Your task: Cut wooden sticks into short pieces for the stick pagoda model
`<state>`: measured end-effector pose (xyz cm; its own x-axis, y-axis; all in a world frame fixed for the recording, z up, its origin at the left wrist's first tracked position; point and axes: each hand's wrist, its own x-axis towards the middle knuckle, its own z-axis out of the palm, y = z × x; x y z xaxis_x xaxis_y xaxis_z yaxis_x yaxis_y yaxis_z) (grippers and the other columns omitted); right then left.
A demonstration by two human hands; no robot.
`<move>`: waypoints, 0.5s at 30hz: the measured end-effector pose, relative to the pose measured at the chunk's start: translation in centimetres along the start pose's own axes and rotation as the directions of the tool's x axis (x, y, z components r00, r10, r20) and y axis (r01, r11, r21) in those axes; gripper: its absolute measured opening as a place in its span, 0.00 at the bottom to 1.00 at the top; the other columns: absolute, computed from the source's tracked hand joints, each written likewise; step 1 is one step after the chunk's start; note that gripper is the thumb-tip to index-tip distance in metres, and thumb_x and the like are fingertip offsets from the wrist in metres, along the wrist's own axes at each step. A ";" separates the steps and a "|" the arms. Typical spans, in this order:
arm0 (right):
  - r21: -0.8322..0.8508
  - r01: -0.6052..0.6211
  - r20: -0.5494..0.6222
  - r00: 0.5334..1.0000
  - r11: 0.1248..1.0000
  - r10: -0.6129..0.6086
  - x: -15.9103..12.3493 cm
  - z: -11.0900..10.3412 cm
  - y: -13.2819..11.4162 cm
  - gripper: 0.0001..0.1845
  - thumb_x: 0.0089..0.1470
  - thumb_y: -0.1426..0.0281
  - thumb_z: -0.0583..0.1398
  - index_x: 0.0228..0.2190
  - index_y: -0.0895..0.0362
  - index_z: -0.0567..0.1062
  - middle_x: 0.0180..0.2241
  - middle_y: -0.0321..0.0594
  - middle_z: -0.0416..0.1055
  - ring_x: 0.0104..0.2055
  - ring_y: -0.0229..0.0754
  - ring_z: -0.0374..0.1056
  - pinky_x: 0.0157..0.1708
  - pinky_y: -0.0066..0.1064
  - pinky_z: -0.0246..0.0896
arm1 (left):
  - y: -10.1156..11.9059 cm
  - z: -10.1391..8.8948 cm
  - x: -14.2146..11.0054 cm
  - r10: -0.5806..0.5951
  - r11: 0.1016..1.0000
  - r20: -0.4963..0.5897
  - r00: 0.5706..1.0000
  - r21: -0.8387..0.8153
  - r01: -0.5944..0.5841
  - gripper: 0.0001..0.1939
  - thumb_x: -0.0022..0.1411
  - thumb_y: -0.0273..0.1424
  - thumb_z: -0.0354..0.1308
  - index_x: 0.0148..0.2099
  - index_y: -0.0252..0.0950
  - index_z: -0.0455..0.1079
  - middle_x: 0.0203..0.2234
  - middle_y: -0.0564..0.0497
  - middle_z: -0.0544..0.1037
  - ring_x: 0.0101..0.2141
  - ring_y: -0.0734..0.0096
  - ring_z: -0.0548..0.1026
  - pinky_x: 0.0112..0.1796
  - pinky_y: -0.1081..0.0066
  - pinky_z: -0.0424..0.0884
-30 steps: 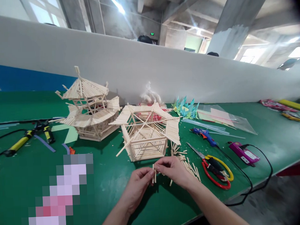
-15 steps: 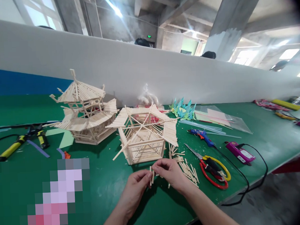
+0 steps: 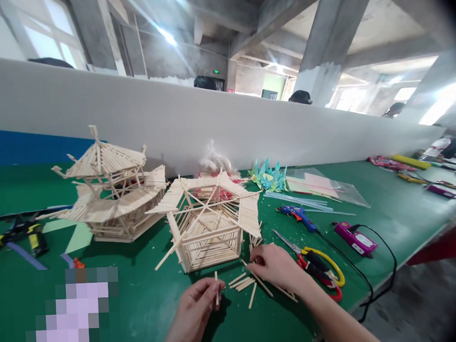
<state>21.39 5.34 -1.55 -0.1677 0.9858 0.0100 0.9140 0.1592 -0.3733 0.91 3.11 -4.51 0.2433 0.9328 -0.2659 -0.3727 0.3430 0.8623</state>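
Observation:
My left hand (image 3: 196, 308) pinches a short wooden stick (image 3: 217, 288) upright near the table's front edge. My right hand (image 3: 275, 265) reaches into a scatter of loose wooden sticks (image 3: 243, 282) on the green table (image 3: 143, 316), fingers curled on the pile; whether they grip one is hidden. Just behind both hands stands a half-built hexagonal stick pavilion (image 3: 209, 222). A finished two-tier stick pavilion (image 3: 108, 189) stands to its left.
Red-and-yellow scissors (image 3: 315, 265) lie right of my right hand. Beyond them are a blue glue gun (image 3: 298, 214), a purple device (image 3: 355, 237) with a black cable, paper cranes (image 3: 268, 174) and clear sleeves (image 3: 323, 184). Yellow-handled pliers (image 3: 23, 235) lie far left. A white partition (image 3: 210, 121) backs the table.
The hands have parted: my right hand let go of the stick and moved right onto the loose pile, while my left keeps the stick. The view shifted right and up.

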 end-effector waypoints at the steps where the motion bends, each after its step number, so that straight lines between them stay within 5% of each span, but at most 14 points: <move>1: -0.013 -0.014 -0.008 1.000 1.000 0.014 0.4 -0.4 0.7 0.08 0.48 0.65 0.56 0.25 0.54 0.73 0.23 0.34 0.71 0.25 0.36 0.65 0.23 0.25 0.51 | 0.0 0.0 0.0 0.000 1.000 0.000 1.000 -0.001 0.000 0.12 0.43 0.36 0.64 0.26 0.31 0.74 0.16 0.54 0.69 0.20 0.79 0.62 0.23 0.79 0.58; 9: -0.119 -0.142 -0.120 0.985 0.983 0.128 8.6 -3.4 7.1 0.13 0.55 0.67 0.53 0.42 0.58 0.66 0.41 0.41 0.67 0.38 0.40 0.66 0.37 0.38 0.63 | 0.0 -0.3 0.2 0.033 0.998 -0.014 0.999 0.047 -0.032 0.11 0.49 0.37 0.60 0.27 0.33 0.72 0.18 0.54 0.69 0.21 0.78 0.62 0.24 0.77 0.60; 15: -0.141 -0.130 -0.188 0.977 0.981 0.103 15.3 -2.2 7.9 0.14 0.55 0.68 0.54 0.44 0.57 0.65 0.45 0.42 0.64 0.42 0.42 0.64 0.39 0.40 0.62 | -0.3 -0.4 0.3 0.211 0.945 -0.049 0.976 0.263 -0.192 0.10 0.47 0.38 0.60 0.24 0.35 0.71 0.15 0.56 0.66 0.20 0.76 0.62 0.23 0.78 0.58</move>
<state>26.81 21.78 -2.30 -0.0006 0.9894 0.1453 0.9710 0.0353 -0.2365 0.69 3.38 -5.02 0.1150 0.9885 -0.0984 -0.1631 0.1165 0.9797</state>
